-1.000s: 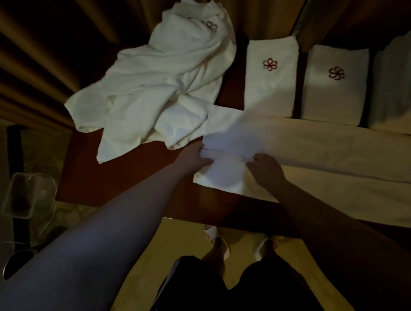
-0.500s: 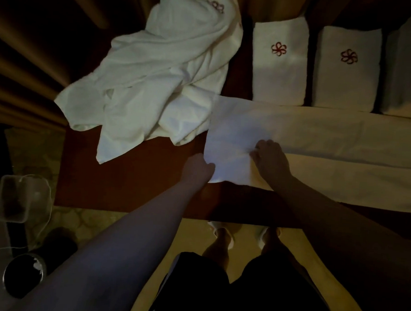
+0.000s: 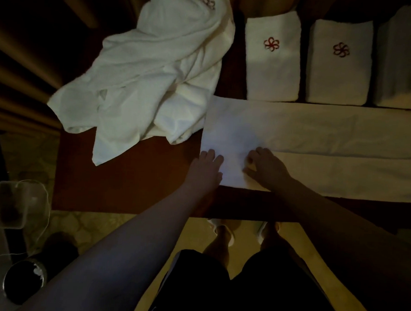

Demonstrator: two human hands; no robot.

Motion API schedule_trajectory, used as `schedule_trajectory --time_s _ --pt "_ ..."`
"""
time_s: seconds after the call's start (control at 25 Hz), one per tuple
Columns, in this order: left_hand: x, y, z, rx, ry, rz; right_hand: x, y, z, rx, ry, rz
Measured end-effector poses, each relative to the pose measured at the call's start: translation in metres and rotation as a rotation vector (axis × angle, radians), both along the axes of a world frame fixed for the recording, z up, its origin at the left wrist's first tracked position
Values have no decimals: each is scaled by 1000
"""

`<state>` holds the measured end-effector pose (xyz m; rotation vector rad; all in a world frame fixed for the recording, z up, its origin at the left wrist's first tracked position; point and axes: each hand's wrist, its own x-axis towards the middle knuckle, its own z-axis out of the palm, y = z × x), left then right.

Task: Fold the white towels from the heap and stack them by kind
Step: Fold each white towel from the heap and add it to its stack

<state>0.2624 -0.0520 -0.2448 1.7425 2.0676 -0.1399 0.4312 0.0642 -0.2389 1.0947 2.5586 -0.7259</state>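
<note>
— Which step? 
— Mid-fold: the long white towel lies along the dark wooden desk; left hand presses flat, fingers spread, and right hand pinches its near end.
— Next? 
— Probably folding that end rightward, edges matched.

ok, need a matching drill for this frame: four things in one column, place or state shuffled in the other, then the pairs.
Things:
1. crumpled white towel heap
2. long white towel strip
3. folded white towel with red flower emblem
4. dark round bin

Places or states:
A. on the floor, lower left
B. spread flat, under both hands
C. unfolded, left end of the dark wooden table
D. neat rectangle at the table's far edge

Pairs: 1-C, 2-B, 3-D, 4-A
</note>
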Motion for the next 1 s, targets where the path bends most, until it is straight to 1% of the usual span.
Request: schedule_trajectory --time_s 0.08,0.2,0.28,0.36,0.44,0.48,0.56,0.64,0.68,0.76,0.88,1.0 --pt "2 2 1 -15 21 -23 1 2 0 -37 22 -1" --pt "-3 18 8 -2 41 -32 -1 16 1 -40 74 -117" --pt "-10 33 12 38 39 -4 -3 36 6 14 121 -223" --pt "-15 51 17 105 13 24 -3 60 13 125 130 -278" --pt "-19 74 22 151 -7 39 -4 84 18 230 73 -284" --pt "-20 86 25 163 -13 38 -3 96 19 245 56 -290" --pt "-21 110 26 232 -35 25 2 116 16 200 34 -280" --pt "-21 128 23 336 -77 29 12 132 11 157 -35 -185" --pt "-20 137 23 326 -91 49 17 137 8 143 -76 -130" --pt "-17 151 22 183 -65 83 26 146 4 107 -121 -88" --pt "-16 161 17 13 19 72 30 157 5 112 -83 -80" --pt "-12 166 13 -42 86 24 33 165 7 162 -71 -46"
